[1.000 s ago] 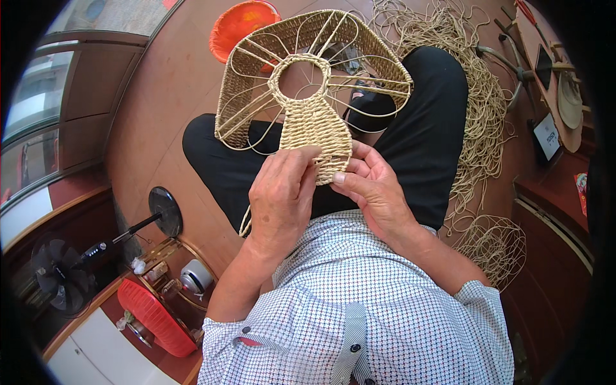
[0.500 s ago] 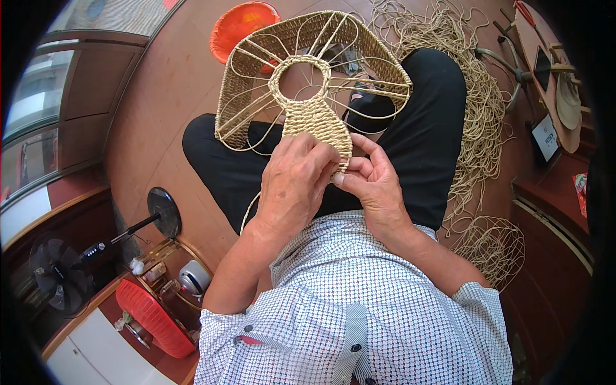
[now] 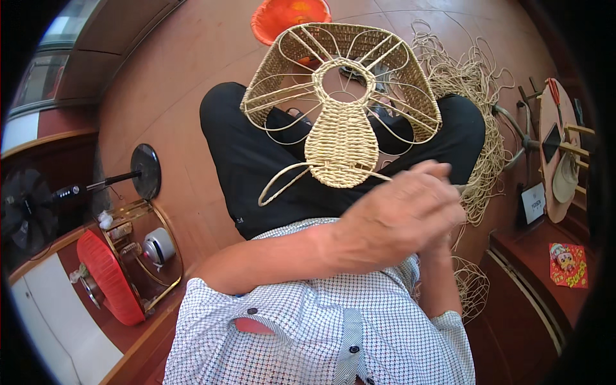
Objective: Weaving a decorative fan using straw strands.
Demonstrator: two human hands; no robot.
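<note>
A woven straw frame (image 3: 269, 82) with looped wire ribs and a round ringed opening rests over my crossed legs (image 3: 224, 147). A pear-shaped woven panel (image 3: 340, 144) hangs from the ring toward me. A loose strand (image 3: 268, 189) loops out at the panel's lower left, and another length runs right toward my hands. My left hand (image 3: 404, 215), blurred, reaches across to the right of the panel with its fingers curled; what they hold is unclear. My right hand (image 3: 437, 240) is mostly hidden behind it.
An orange basin (image 3: 276, 19) sits beyond the frame. Tangled cord (image 3: 468, 83) lies along my right, near a wooden board (image 3: 555, 192) on metal legs. A standing fan (image 3: 29, 205) and a red round object (image 3: 109, 276) with metal parts are at my left.
Both hands have left the panel and moved right, my left crossing over my right. The panel is uncovered. The view has shifted, with the frame appearing farther right.
</note>
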